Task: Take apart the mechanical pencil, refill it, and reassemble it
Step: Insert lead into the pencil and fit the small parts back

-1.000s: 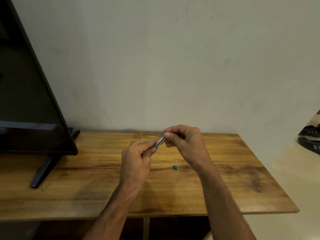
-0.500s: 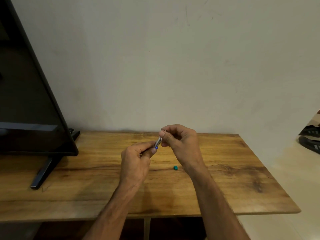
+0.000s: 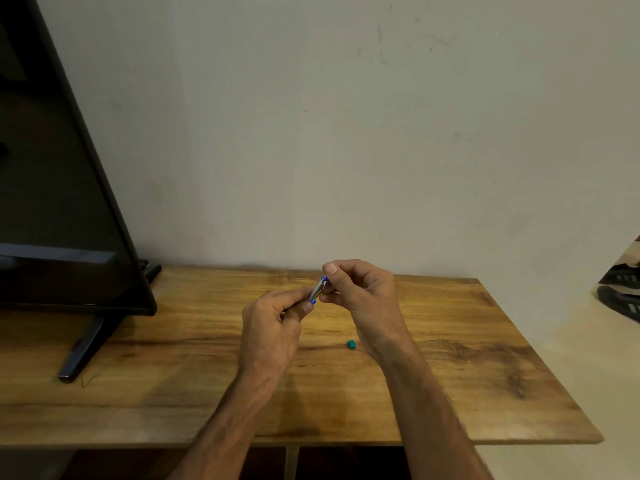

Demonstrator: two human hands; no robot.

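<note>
A silver mechanical pencil with blue trim is held above the wooden table, tilted up to the right. My left hand grips its lower part, most of which is hidden in the fist. My right hand pinches the pencil's upper blue end between thumb and fingertips. A small teal piece lies on the table just below my right wrist.
A dark flat screen on a black stand fills the left side of the table. A plain wall rises behind. The table's right edge drops to a light floor, where dark sandals lie.
Both hands have shifted slightly, and the pencil now tilts a little steeper. My right fingers have moved up to its top end, showing more blue trim.
</note>
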